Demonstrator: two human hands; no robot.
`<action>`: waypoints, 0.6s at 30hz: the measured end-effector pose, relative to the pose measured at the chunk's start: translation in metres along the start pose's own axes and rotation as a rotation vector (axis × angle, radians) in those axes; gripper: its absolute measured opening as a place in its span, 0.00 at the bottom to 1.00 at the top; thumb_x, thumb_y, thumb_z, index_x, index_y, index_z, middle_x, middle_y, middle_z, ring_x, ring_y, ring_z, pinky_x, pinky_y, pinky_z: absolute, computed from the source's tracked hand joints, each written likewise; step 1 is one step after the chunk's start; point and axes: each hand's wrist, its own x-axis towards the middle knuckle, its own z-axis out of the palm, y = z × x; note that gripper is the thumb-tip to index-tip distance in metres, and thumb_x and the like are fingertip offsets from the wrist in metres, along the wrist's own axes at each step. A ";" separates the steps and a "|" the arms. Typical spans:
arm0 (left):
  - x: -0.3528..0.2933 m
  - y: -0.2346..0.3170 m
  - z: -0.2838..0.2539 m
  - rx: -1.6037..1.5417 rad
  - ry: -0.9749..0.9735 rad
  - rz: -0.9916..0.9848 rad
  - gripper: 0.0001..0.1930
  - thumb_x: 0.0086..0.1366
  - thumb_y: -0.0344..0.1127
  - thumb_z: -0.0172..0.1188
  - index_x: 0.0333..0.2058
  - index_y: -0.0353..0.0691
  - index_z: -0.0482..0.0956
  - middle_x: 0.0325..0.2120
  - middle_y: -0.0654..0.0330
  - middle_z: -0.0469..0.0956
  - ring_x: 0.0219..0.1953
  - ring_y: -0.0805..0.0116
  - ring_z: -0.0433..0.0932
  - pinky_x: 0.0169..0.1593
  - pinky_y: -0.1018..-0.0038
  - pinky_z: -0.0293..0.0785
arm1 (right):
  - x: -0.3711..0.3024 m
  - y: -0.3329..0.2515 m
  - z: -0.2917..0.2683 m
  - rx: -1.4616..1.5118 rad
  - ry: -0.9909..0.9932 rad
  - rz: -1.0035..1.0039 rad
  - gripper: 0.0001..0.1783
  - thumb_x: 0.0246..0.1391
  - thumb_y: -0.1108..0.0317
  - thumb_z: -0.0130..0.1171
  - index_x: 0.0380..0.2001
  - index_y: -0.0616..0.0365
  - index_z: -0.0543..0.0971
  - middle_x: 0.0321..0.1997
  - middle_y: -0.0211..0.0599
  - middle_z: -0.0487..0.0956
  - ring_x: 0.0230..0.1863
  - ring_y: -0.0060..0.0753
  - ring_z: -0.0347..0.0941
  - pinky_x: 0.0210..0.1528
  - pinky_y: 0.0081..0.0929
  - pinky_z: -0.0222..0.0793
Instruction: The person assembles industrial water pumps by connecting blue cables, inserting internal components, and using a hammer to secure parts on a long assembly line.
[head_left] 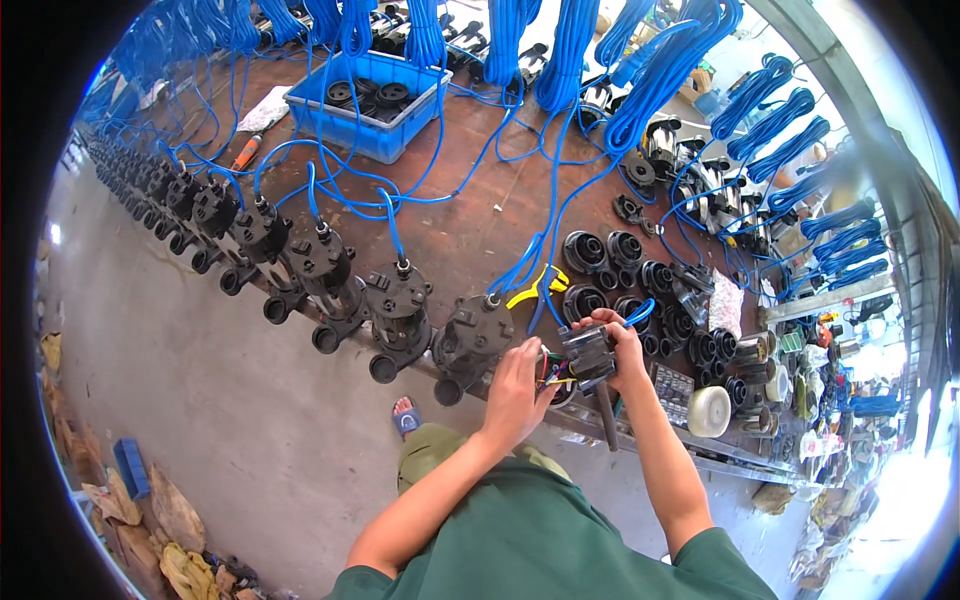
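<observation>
My right hand [624,350] grips a black plastic pump head [589,352] above the bench's front edge. Coloured thin wires [553,370] come out of its left side, and a blue cable runs to it. With fingers together, my left hand [516,392] is at those wires; its fingertips partly hide what they pinch. Just left stands a pump with a black top [474,330]. Yellow-handled pliers [540,287] lie on the bench behind my hands. Several round black pump parts [584,251] sit to the right.
A row of pumps [325,270] with blue cables lines the bench's left edge. A blue crate [400,135] holding black parts stands farther back, near an orange-handled tool [246,152]. Blue cable coils [563,60] hang overhead. A cream round roll [709,411] sits at the right front.
</observation>
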 end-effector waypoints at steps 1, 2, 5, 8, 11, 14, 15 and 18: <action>0.002 -0.001 -0.001 0.017 -0.033 0.016 0.17 0.57 0.27 0.69 0.46 0.30 0.81 0.57 0.47 0.77 0.54 0.46 0.74 0.60 0.55 0.72 | 0.000 0.001 -0.002 0.005 -0.005 -0.005 0.17 0.55 0.75 0.47 0.48 0.63 0.76 0.45 0.49 0.84 0.53 0.51 0.82 0.61 0.48 0.78; 0.004 -0.001 -0.002 0.035 -0.066 0.031 0.18 0.56 0.26 0.69 0.47 0.30 0.81 0.57 0.49 0.78 0.53 0.47 0.75 0.60 0.56 0.72 | 0.001 0.001 -0.003 0.010 -0.011 -0.010 0.17 0.55 0.75 0.47 0.48 0.62 0.76 0.45 0.49 0.84 0.53 0.51 0.82 0.61 0.48 0.78; 0.003 0.003 -0.004 -0.048 -0.047 0.042 0.15 0.55 0.23 0.67 0.44 0.35 0.85 0.49 0.54 0.84 0.48 0.51 0.76 0.54 0.59 0.73 | -0.001 -0.002 0.001 0.029 -0.008 -0.028 0.17 0.54 0.75 0.47 0.47 0.63 0.75 0.44 0.49 0.84 0.53 0.50 0.82 0.60 0.47 0.79; -0.002 0.004 0.002 -0.144 -0.019 -0.069 0.11 0.56 0.23 0.66 0.39 0.38 0.86 0.41 0.55 0.85 0.44 0.52 0.76 0.48 0.61 0.71 | -0.002 -0.001 0.006 -0.087 -0.020 -0.064 0.18 0.51 0.77 0.47 0.46 0.64 0.75 0.44 0.51 0.85 0.50 0.48 0.84 0.55 0.42 0.82; -0.003 0.005 -0.001 -0.152 -0.083 -0.254 0.18 0.55 0.23 0.66 0.46 0.36 0.84 0.42 0.49 0.82 0.48 0.48 0.76 0.54 0.60 0.71 | -0.007 0.001 0.014 -0.226 -0.040 -0.150 0.17 0.52 0.77 0.46 0.45 0.65 0.76 0.44 0.54 0.86 0.46 0.44 0.85 0.52 0.38 0.82; -0.003 0.007 -0.009 -0.142 0.037 -0.075 0.25 0.55 0.24 0.67 0.54 0.34 0.79 0.49 0.46 0.79 0.54 0.45 0.75 0.58 0.58 0.71 | -0.009 0.004 0.015 -0.311 -0.057 -0.237 0.17 0.54 0.79 0.45 0.46 0.67 0.76 0.44 0.54 0.86 0.44 0.39 0.85 0.51 0.34 0.81; -0.008 0.003 -0.013 -0.163 0.040 -0.085 0.31 0.55 0.27 0.70 0.59 0.33 0.74 0.57 0.46 0.76 0.60 0.43 0.72 0.63 0.56 0.69 | -0.011 0.004 0.016 -0.338 -0.054 -0.254 0.17 0.54 0.80 0.44 0.46 0.67 0.76 0.44 0.54 0.86 0.45 0.39 0.85 0.52 0.33 0.81; -0.024 -0.004 -0.019 -0.059 -0.019 0.065 0.33 0.56 0.29 0.72 0.61 0.32 0.73 0.63 0.45 0.72 0.60 0.42 0.72 0.64 0.54 0.69 | -0.012 0.008 0.018 -0.383 -0.045 -0.312 0.17 0.56 0.82 0.43 0.45 0.68 0.76 0.44 0.52 0.87 0.45 0.36 0.84 0.54 0.30 0.79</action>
